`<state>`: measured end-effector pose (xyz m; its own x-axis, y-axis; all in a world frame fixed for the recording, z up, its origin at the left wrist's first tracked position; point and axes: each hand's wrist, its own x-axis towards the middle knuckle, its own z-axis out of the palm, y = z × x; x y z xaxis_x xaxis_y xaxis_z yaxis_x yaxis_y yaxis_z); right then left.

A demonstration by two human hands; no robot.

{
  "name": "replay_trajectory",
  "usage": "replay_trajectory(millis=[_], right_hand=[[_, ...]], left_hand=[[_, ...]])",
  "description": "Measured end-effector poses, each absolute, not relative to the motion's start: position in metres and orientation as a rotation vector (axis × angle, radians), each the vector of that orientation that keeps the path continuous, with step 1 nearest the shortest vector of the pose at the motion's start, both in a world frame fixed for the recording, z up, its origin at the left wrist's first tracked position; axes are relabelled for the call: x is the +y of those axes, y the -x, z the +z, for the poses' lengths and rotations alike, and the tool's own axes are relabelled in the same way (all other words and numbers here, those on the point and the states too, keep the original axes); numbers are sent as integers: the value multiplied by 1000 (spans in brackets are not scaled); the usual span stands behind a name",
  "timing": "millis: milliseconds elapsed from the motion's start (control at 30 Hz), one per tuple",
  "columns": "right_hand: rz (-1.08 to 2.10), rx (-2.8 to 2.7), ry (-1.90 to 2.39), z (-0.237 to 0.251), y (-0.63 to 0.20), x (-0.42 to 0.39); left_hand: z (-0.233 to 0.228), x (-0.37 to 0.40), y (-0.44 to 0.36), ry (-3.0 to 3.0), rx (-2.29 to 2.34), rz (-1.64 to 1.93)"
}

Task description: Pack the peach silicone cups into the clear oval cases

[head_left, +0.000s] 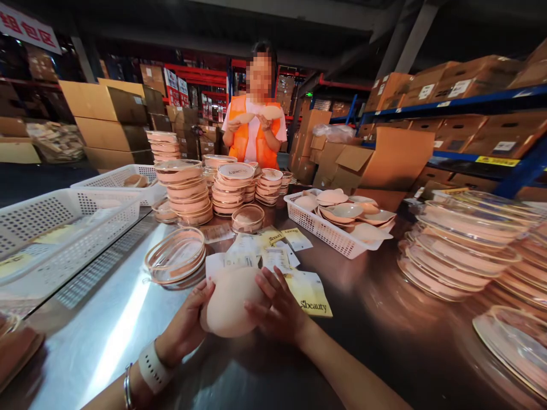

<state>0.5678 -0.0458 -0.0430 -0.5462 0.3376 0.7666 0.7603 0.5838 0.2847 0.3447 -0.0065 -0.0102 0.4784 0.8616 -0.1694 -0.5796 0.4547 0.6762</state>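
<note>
In front of me, just above the metal table, is a smooth beige bra cup (234, 304) with its domed side up. My left hand (188, 319) grips its left edge, the thumb along the side. On the cup's right side lie the fingers of my right hand (280, 304), slightly apart and curved over it; what is under them is hidden. Beyond the cup are several printed cards (314, 293), yellow and white, marked "beauty". Close by on the left stands a short stack of clear round cases (177, 256).
A white basket (333, 236) of loose cups stands right of centre. Stacked round packs rise at the back (188, 193) and right (461, 245). White baskets (106, 205) line the left. Across the table, a person in an orange vest (240, 134) holds two cups.
</note>
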Motion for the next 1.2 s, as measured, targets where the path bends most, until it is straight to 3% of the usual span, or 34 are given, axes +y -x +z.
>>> replay_trajectory(millis=[333, 500, 633, 1100, 1200], right_hand=[[-647, -2164, 915, -47, -564, -43], [-260, -2295, 1214, -55, -557, -54], [-24, -2246, 1218, -59, -550, -60], [-131, -2157, 1350, -63, -543, -63], [-28, -2137, 1423, -61, -545, -60]], left_hand=[[-7, -7, -347, -420, 612, 927], [-11, -8, -351, -366, 630, 959], [-11, -6, -347, -441, 666, 971], [-12, -11, -355, -844, 701, 929], [-15, -9, -354, -830, 700, 909]])
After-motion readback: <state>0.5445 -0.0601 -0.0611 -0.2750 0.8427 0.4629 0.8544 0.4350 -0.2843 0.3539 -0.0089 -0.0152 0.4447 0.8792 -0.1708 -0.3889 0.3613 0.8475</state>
